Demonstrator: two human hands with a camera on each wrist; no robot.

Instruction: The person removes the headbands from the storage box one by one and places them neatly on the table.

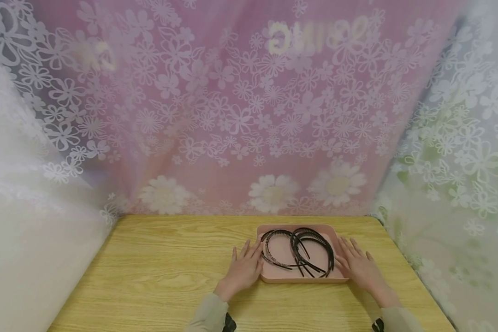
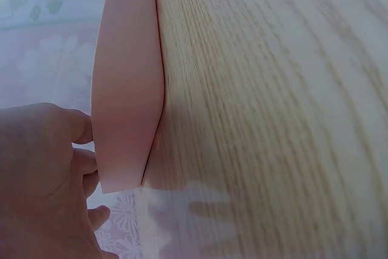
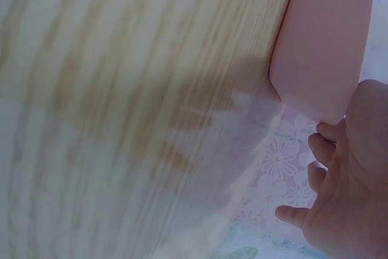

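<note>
A shallow pink tray [image 1: 303, 280] sits on the wooden table, holding several dark headbands [image 1: 311, 251] that overlap one another. Some of the bands show comb-like teeth along the inner curve. My left hand [image 1: 245, 267] lies against the tray's left side, fingers spread and nearly straight. On the opposite side, my right hand [image 1: 361, 267] rests at the tray's right wall with its fingers extended. In the left wrist view, the thumb and fingers of that hand [image 2: 42, 174] meet the rim of the tray wall [image 2: 127, 89]. The right wrist view has the right hand [image 3: 364, 180] beside the tray's corner.
The wood-grain table [image 1: 162, 267] extends left of the tray and in front of it. A pink floral curtain [image 1: 249, 115] hangs along the table's back edge, with pale flowered sheets [image 1: 469, 184] on both sides.
</note>
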